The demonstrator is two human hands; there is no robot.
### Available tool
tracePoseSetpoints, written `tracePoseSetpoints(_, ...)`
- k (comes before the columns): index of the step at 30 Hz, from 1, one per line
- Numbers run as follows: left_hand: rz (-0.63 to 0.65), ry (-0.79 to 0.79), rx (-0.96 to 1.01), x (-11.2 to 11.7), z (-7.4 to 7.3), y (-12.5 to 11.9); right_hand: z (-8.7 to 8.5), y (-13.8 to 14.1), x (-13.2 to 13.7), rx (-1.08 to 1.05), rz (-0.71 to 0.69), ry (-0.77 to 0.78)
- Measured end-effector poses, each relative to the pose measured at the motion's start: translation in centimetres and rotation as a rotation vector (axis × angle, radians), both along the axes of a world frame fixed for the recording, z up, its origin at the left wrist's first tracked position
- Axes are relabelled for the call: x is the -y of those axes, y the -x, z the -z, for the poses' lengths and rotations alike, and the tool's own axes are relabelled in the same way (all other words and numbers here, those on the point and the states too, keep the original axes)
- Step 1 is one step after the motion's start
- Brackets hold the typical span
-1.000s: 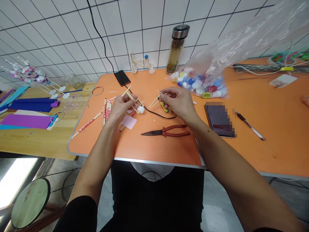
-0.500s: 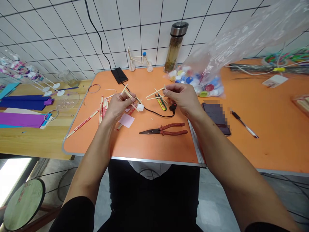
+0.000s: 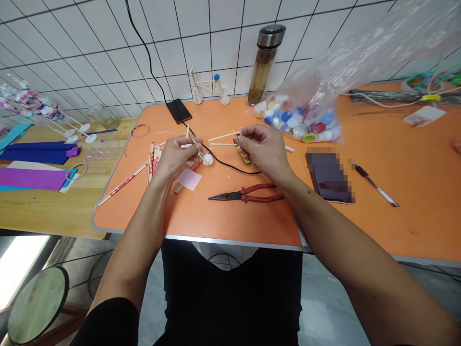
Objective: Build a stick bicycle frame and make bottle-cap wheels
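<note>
1. White tiles cover the wall behind an orange surface. You sit at its near edge with both arms out over it.
2. Your left hand is just above the surface. Its grip is pinched shut on a stick frame. This is a few thin wooden sticks joined up, with a white cap on the low end.
3. Your right hand is near it, off to the right. Its grip is pinched shut on two sticks that point left, toward the frame. Your fingers hide the held ends, so you cannot tell if those two are stuck together.
4. It looks like each hand has its own piece made. The two pieces are close but apart, so they are not joined yet.
5. A black cable runs under your hands. A pink paper lies below the left one. A little yellow cutter peeks out from under the right one. Red pliers lie nearer to you, and no hand is on them.
6. A bunch of loose sticks lies just left of your left hand, not used.
7. Back by the wall stands a small stick model with a blue ball on top. It looks all done. A bottle stands beside it, and a clear bag of coloured caps lies to the right.
</note>
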State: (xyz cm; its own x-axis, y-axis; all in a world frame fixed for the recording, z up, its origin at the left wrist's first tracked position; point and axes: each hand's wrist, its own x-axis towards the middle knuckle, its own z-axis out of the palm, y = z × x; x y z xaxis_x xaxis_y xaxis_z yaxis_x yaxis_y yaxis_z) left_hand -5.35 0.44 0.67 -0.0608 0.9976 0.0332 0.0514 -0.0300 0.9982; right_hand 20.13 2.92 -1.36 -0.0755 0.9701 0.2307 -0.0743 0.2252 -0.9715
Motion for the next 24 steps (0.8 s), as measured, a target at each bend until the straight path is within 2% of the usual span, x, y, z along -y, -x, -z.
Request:
tracePoseSetpoints(5,-0.006,-0.019,-0.029,0.16,-0.26,0.05,0.25,0.37,0.02,-0.008,0.013,-0.003)
tracePoseSetpoints(14,0.075,-0.022,-0.059,0.36,-0.37,0.42,0.05,0.62,0.42,0.022,0.023,0.005)
tracePoseSetpoints(20,0.062,0.017,0.007,0.28,-0.22,0.15,0.31,0.71,0.53,0.027,0.01,-0.009)
tracePoseSetpoints(24,0.065,0.109,0.04,0.28,-0.23,0.39,0.62,0.57,0.39,0.03,-0.005,0.006)
